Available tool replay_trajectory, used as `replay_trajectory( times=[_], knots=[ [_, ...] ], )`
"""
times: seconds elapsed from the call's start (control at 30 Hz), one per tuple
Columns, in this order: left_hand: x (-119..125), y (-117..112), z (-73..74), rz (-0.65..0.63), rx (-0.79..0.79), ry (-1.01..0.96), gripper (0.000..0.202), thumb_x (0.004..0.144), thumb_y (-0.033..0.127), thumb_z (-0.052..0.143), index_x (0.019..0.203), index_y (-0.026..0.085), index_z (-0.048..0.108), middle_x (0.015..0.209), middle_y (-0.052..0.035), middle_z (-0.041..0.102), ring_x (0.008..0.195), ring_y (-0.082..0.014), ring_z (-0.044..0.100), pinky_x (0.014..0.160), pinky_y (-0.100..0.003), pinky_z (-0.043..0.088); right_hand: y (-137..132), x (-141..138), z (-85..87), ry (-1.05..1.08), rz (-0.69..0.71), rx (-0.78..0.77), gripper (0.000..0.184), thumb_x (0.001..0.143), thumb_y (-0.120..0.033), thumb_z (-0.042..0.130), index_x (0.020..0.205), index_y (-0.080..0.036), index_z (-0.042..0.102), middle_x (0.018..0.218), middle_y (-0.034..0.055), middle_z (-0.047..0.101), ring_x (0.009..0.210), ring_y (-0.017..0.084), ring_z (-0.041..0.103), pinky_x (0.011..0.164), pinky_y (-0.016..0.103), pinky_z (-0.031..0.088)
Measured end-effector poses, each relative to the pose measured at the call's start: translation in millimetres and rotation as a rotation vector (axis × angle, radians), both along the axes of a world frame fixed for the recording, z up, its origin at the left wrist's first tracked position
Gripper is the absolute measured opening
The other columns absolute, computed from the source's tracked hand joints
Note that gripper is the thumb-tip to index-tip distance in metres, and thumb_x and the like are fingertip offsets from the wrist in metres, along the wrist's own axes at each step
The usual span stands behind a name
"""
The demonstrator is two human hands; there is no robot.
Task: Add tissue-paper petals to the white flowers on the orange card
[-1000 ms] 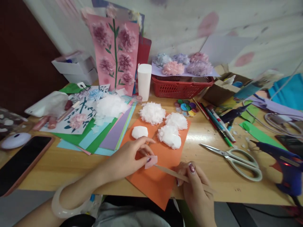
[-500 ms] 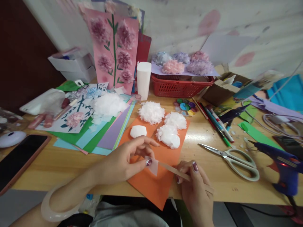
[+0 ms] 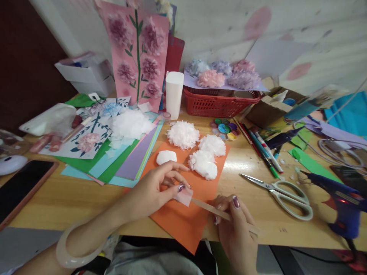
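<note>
My left hand (image 3: 156, 189) pinches a small translucent piece of tape (image 3: 184, 196) between thumb and fingertips, just above an orange paper sheet (image 3: 183, 221). My right hand (image 3: 236, 225) is closed round a thin wooden stick (image 3: 210, 208) whose tip meets the tape piece. On the far part of the orange sheet lie three fluffy white tissue flowers (image 3: 183, 134) and a flat white tissue pad (image 3: 166, 157).
Scissors (image 3: 282, 191) and a blue glue gun (image 3: 340, 194) lie to the right, with pens (image 3: 262, 151) and a paint palette (image 3: 225, 129). Coloured paper sheets (image 3: 126, 162) and a phone (image 3: 20, 191) are left. A red basket (image 3: 220, 105), white cup (image 3: 174, 95) and pink flower card (image 3: 137, 53) stand behind.
My left hand has turned and shifted the tape piece slightly at the stick's tip. My right hand and the stick have barely moved. The view drifted a little.
</note>
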State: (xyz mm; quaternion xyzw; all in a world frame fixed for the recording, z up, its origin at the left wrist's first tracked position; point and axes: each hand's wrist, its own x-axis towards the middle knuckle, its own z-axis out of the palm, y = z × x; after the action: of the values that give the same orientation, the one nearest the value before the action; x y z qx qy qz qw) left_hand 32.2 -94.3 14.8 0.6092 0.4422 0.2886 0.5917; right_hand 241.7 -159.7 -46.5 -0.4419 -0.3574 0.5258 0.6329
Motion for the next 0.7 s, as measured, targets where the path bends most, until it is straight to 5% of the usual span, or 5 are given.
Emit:
replay_trajectory(
  times=[0.7],
  knots=[
    [1.1, -7.8, 0.9, -0.016, -0.025, 0.065, 0.03, 0.091, 0.023, 0.059, 0.121, 0.025, 0.056, 0.1, -0.0011, 0.081, 0.099, -0.0184, 0.075, 0.083, -0.029, 0.054, 7.4, -6.4, 13.6, -0.018, -0.027, 0.059, 0.041, 0.097, -0.046, 0.062, 0.065, -0.021, 0.068, 0.051, -0.0014, 0.055, 0.053, 0.011, 0.052, 0.055, 0.023, 0.043]
  ],
)
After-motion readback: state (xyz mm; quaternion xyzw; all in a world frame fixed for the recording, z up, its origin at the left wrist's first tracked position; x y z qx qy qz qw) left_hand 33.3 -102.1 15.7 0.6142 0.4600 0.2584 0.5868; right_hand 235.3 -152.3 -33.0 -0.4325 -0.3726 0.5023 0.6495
